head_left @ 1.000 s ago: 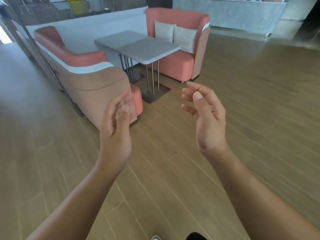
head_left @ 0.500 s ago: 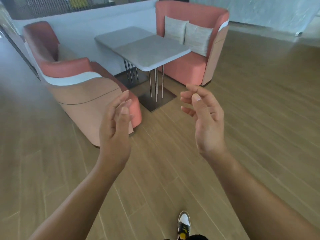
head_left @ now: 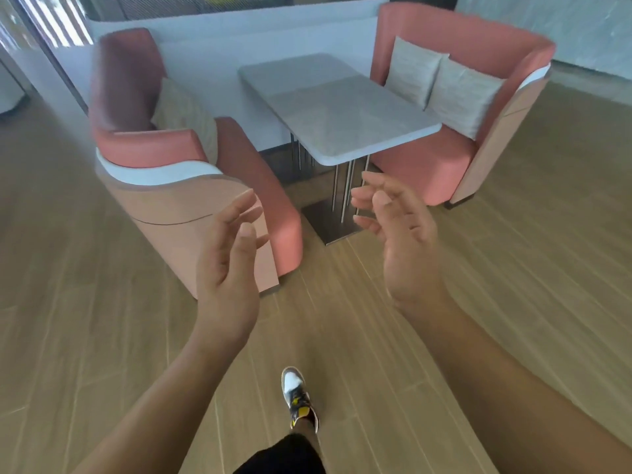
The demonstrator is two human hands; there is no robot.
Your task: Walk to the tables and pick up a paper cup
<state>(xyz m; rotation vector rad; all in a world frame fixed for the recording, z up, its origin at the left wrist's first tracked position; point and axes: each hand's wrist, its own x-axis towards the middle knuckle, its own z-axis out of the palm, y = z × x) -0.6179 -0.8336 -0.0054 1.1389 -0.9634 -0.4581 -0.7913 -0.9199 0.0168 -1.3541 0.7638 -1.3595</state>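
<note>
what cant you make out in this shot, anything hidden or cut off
- Left sofa, head view: its front corner sits behind the left hand.
- Table legs and base: partly hidden by the right hand.
- Far room past the sofas: cut off by the top edge, blurred.
- Person's body: only one shoe and a dark hem show, the rest cut off by the bottom edge.

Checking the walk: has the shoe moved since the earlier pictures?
Yes. The shoe has stepped forward over the floor planks, toward the table.

A grey table [head_left: 338,114] stands between two coral sofas [head_left: 427,179] [head_left: 164,145] with beige cushions [head_left: 444,83], on wood-plank flooring [head_left: 530,268].
</note>
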